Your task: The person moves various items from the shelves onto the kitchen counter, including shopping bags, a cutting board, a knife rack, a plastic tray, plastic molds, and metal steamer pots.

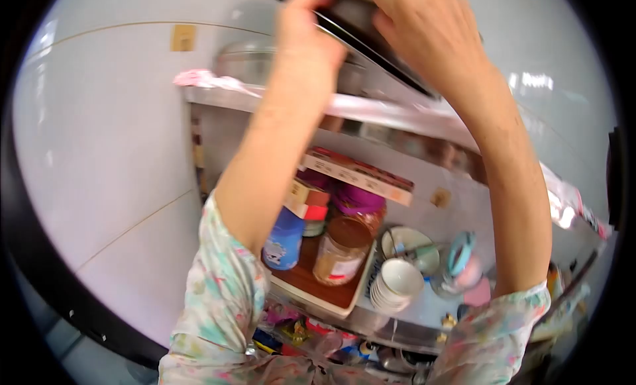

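Both my arms reach up to the top of the view, above the upper shelf. My left hand (308,31) is wrapped round the left part of a dark, flat, tilted object (361,31) with a thin shiny edge. On its right side, my right hand (424,27) holds the same object with bent fingers. The frame's upper edge cuts off part of the object, so what it is cannot be made out. Behind my left forearm, a metal pot with a glass lid (245,62) stands on the upper shelf (228,99).
Below, a tray (344,309) bears a blue container (283,239), a lidded jar (341,252) and a purple-lidded jar (358,199). A long flat box (358,176) lies above them. Stacked white bowls (397,282) stand to the right. Pink cloth (199,78) hangs at the shelf's left end.
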`<state>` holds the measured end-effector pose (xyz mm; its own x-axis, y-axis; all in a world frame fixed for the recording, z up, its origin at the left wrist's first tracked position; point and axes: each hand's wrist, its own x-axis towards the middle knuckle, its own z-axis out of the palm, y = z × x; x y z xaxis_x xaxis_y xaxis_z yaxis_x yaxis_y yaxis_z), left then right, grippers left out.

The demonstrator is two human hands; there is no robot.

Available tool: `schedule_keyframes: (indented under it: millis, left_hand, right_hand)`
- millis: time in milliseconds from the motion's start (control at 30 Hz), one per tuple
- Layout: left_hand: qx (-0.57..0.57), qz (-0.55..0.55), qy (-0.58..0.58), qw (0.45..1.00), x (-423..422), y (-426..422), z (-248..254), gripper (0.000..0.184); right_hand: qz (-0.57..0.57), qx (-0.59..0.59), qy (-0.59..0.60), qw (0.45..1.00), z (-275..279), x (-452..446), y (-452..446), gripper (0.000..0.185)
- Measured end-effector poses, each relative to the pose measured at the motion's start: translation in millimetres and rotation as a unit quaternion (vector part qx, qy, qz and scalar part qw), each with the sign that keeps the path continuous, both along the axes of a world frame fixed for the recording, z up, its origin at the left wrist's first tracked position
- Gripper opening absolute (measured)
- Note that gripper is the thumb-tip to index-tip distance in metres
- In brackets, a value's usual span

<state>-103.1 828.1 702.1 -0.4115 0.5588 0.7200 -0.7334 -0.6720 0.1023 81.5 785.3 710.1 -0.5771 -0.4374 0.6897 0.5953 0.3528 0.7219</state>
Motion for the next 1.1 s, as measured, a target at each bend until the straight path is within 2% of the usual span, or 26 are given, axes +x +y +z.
schedule_keyframes:
  millis: [67,100,133,167,200,267,400,567,833,1000,1100]
  left_hand:
    - [0.021,0.029,-0.043,0.998,-13,-7,1,0.01]
    - [0.068,0.007,-0.012,0.998,-16,-19,-2,0.012]
    - [0.078,0.056,0.003,0.995,2,-44,-5,0.021]
    - [0.077,0.197,0.057,0.976,34,-59,-23,0.032]
    - [0.091,0.216,0.071,0.97,56,-71,-34,0.032]
    - [0.103,0.156,0.065,0.98,97,-97,-59,0.032]
    - [0.074,-0.036,0.046,0.996,162,-134,-105,0.031]
    - [0.044,-0.248,0.042,0.967,246,-189,-143,0.031]
    - [0.018,-0.486,0.079,0.87,413,-331,-185,0.031]
    - [0.001,-0.607,0.102,0.788,525,-447,-213,0.031]
    - [-0.017,-0.682,0.119,0.722,585,-515,-234,0.032]
  right_hand:
    - [0.029,0.061,0.018,0.998,-2,16,-12,0.016]
    - [0.09,0.139,0.025,0.986,-5,24,-17,0.007]
    - [0.082,0.137,0.031,0.987,-9,33,-24,0.01]
    - [0.065,0.125,0.037,0.989,-18,48,-32,0.011]
    - [0.043,0.117,0.044,0.991,-28,64,-41,0.012]
    - [0.03,0.091,0.047,0.994,-52,79,-63,0.014]
    - [-0.052,0.031,0.036,0.998,-102,129,-113,0.018]
    - [-0.172,-0.017,0.022,0.985,-137,189,-204,0.023]
    - [-0.325,-0.069,0.054,0.942,-179,303,-389,0.031]
    - [-0.431,-0.087,0.092,0.894,-209,382,-525,0.036]
    - [-0.502,-0.088,0.121,0.852,-234,421,-603,0.038]
